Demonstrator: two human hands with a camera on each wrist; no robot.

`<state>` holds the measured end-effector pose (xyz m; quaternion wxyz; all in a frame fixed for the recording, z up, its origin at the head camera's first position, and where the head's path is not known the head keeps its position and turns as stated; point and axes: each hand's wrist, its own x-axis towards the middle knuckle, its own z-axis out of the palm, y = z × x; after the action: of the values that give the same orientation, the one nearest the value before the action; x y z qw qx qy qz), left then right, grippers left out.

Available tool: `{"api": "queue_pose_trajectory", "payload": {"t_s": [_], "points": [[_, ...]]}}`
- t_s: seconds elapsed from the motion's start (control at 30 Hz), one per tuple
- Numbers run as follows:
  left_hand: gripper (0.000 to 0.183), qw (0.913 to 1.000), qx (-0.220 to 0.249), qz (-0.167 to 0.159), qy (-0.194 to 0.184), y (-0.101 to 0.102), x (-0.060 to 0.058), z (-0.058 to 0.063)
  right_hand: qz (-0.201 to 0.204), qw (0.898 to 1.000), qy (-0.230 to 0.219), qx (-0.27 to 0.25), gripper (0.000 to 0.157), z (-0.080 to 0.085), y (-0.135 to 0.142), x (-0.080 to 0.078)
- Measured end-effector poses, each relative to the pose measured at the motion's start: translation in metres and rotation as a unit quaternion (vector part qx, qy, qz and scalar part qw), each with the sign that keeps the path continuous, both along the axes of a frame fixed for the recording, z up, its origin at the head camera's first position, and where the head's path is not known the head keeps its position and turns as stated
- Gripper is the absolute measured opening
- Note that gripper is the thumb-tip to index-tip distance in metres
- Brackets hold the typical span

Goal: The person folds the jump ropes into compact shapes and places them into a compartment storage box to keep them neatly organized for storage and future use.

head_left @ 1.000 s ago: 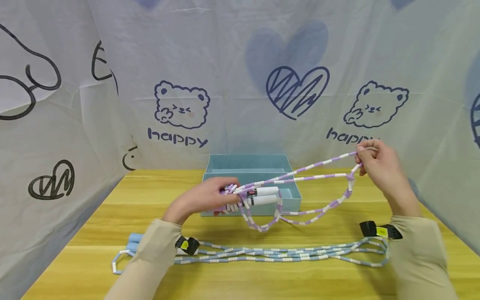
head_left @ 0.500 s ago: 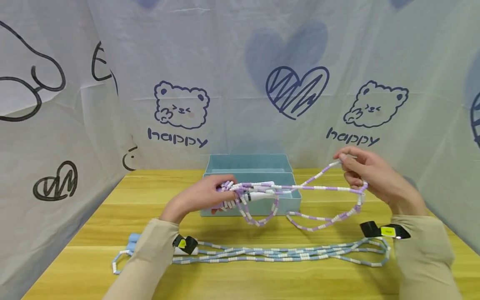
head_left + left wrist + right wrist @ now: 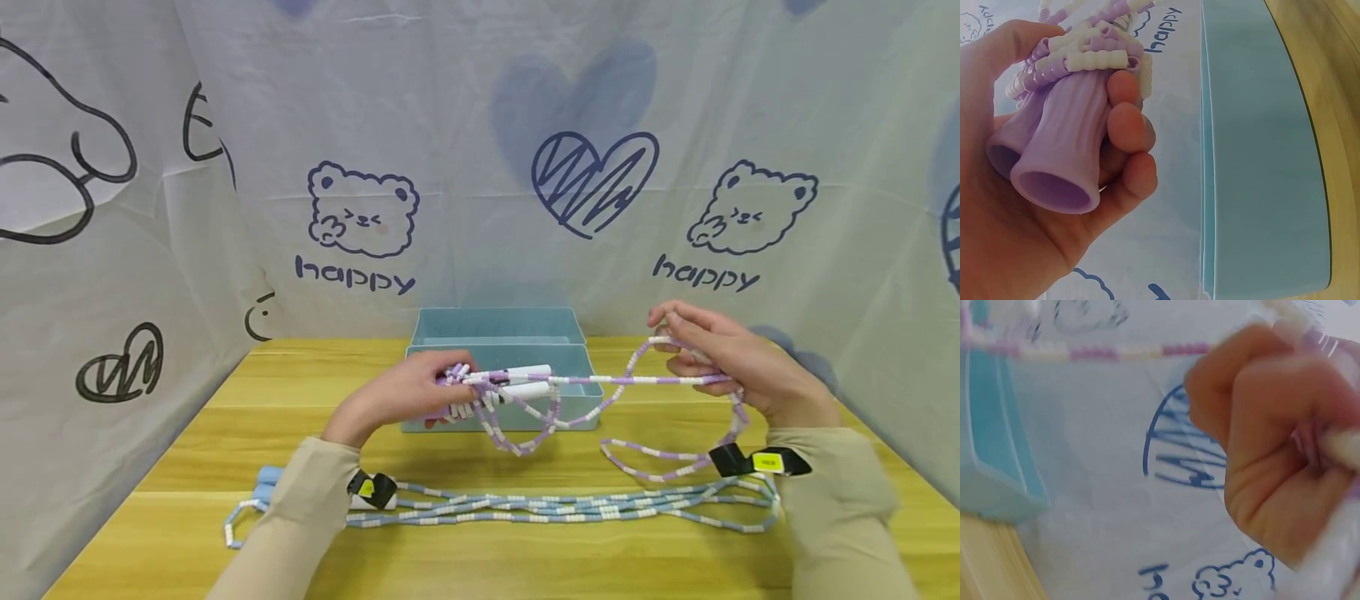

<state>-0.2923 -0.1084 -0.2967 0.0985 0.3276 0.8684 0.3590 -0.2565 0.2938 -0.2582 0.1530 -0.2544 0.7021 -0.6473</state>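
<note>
A purple-and-white beaded jump rope (image 3: 600, 380) is held in the air between both hands. My left hand (image 3: 397, 387) grips its two handles together, and their flared purple ends (image 3: 1063, 144) point out of the palm in the left wrist view. Beaded coils wrap the handles beside the fingers, while the white handle shafts (image 3: 529, 389) stick out to the right. My right hand (image 3: 738, 362) holds the rope's far part with curled fingers, one strand stretched level toward the left hand. Loose loops sag below and left of the right hand.
An open light blue box (image 3: 579, 412) stands behind the hands at the table's back. A blue-and-white beaded jump rope (image 3: 555, 507) lies lengthwise across the wooden table (image 3: 480, 562), its handles partly behind the left sleeve. A printed cloth (image 3: 480, 167) hangs behind.
My right hand has moved slightly down and taken in more rope; the upper strand has slackened into a curve and the lower loop has shifted right and down. The left hand stays nearly still.
</note>
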Motion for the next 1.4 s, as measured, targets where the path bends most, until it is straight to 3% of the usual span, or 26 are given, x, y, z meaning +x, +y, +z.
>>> {"api": "queue_pose_trajectory", "payload": {"t_s": [0.1, 0.2, 0.3, 0.37, 0.47, 0.6, 0.7, 0.77, 0.9, 0.97, 1.03, 1.13, 1.23, 1.33, 1.4], "points": [[0.012, 1.0000, -0.001, 0.002, -0.001, 0.000, 0.000, -0.001, -0.094, 0.989, 0.036, 0.107, 0.026, 0.000, -0.004, -0.001], [0.011, 1.0000, -0.001, 0.004, -0.004, -0.001, 0.000, -0.001, -0.158, 0.965, 0.072, 0.199, 0.033, -0.001, -0.003, -0.002], [0.011, 1.0000, 0.000, 0.004, -0.006, -0.002, 0.000, 0.000, -0.193, 0.945, 0.102, 0.241, 0.037, 0.000, 0.003, -0.001], [0.011, 1.0000, 0.003, 0.003, -0.005, -0.003, -0.001, 0.000, -0.209, 0.939, 0.119, 0.248, 0.037, 0.001, 0.008, 0.000], [0.011, 0.9999, 0.010, 0.002, -0.008, -0.006, -0.002, 0.001, -0.217, 0.939, 0.127, 0.236, 0.035, 0.001, 0.019, 0.001], [0.014, 0.9997, 0.015, 0.009, -0.014, -0.012, -0.004, 0.003, -0.194, 0.953, 0.108, 0.204, 0.033, -0.001, 0.030, 0.001], [0.016, 0.9996, 0.014, 0.016, -0.016, -0.015, -0.005, 0.005, -0.182, 0.953, 0.088, 0.225, 0.036, 0.000, 0.031, 0.002], [0.017, 0.9995, 0.013, 0.022, -0.016, -0.016, -0.005, 0.005, -0.192, 0.938, 0.086, 0.276, 0.041, 0.001, 0.032, 0.001], [0.018, 0.9993, 0.011, 0.031, -0.016, -0.018, -0.005, 0.005, -0.239, 0.894, 0.114, 0.362, 0.047, -0.001, 0.038, 0.000], [0.017, 0.9995, 0.003, 0.028, -0.012, -0.017, -0.005, 0.005, -0.270, 0.874, 0.140, 0.379, 0.046, -0.002, 0.042, -0.001], [0.015, 0.9997, -0.006, 0.021, -0.007, -0.014, -0.004, 0.005, -0.296, 0.862, 0.158, 0.381, 0.046, -0.003, 0.045, -0.001], [0.013, 0.9998, -0.017, 0.014, -0.002, -0.008, -0.002, 0.006, -0.306, 0.849, 0.170, 0.395, 0.043, -0.005, 0.045, -0.003], [0.012, 0.9998, -0.014, 0.010, -0.004, -0.002, 0.002, 0.005, -0.285, 0.840, 0.181, 0.424, 0.036, -0.008, 0.041, -0.006], [0.011, 0.9999, -0.012, 0.003, -0.003, 0.003, 0.005, 0.004, -0.263, 0.837, 0.190, 0.441, 0.033, -0.009, 0.032, -0.008], [0.009, 0.9999, -0.014, -0.003, 0.000, 0.005, 0.006, 0.003, -0.250, 0.841, 0.194, 0.439, 0.034, -0.009, 0.020, -0.008]]}}
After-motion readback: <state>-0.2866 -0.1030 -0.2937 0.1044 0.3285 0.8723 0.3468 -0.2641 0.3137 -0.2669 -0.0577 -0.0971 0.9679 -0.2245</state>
